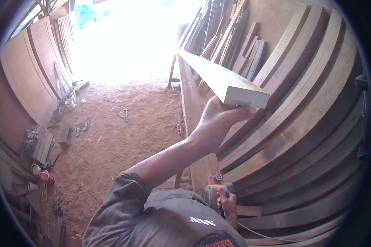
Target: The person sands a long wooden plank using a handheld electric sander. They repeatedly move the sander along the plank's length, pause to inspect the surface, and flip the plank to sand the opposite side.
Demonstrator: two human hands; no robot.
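My left hand [218, 119] is raised in front of me and closed around the near end of a long pale wooden board [222, 76]. The thumb lies against the board's end face and the other fingers are mostly hidden beneath it. The board is tilted up at the near end, and its far end reaches towards a narrow wooden bench [189, 99]. Down beside my body, my right hand [228, 202] grips the handle of a red and grey electric planer [213, 191] at the near part of the bench.
Thick planks [301, 115] lean in rows along the right wall, with narrower timber [218, 37] farther back. Panel doors [27, 70] stand at the left. On the sandy floor [123, 131] lie a hammer [126, 115], sandals [82, 126] and buckets [70, 103]. A pale cord [268, 235] trails at lower right.
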